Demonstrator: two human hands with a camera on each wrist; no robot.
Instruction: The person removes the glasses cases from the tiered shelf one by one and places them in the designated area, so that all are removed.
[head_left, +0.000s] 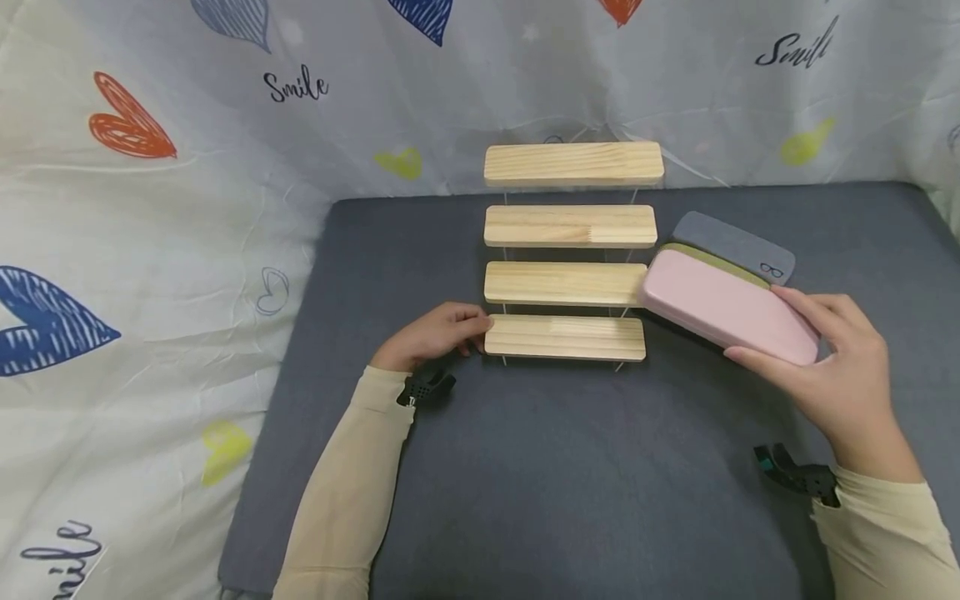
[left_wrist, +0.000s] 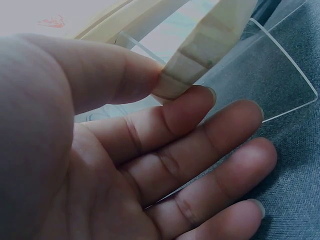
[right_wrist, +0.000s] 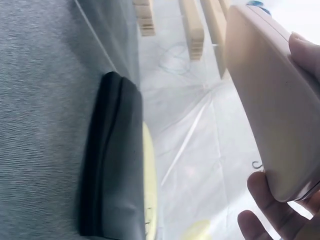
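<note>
In the head view a four-tier display rack has pale wooden shelf boards [head_left: 565, 338] on clear side panels [left_wrist: 287, 75]. My left hand [head_left: 438, 333] pinches the left end of the lowest board; in the left wrist view thumb and index finger [left_wrist: 187, 112] meet at the board's end [left_wrist: 195, 57], the other fingers extended. My right hand [head_left: 847, 367] grips a pink glasses case [head_left: 727, 304] by its right end. That case is held up off the table [right_wrist: 45, 140] in the right wrist view, its far end overlapping the third board from the top in the head view.
A grey glasses case [head_left: 735, 246] with a small spectacles print lies right of the rack. An olive-yellow case [head_left: 712, 261] shows between it and the pink one, partly hidden. A white curtain [head_left: 450, 108] printed with hearts hangs behind and at the left.
</note>
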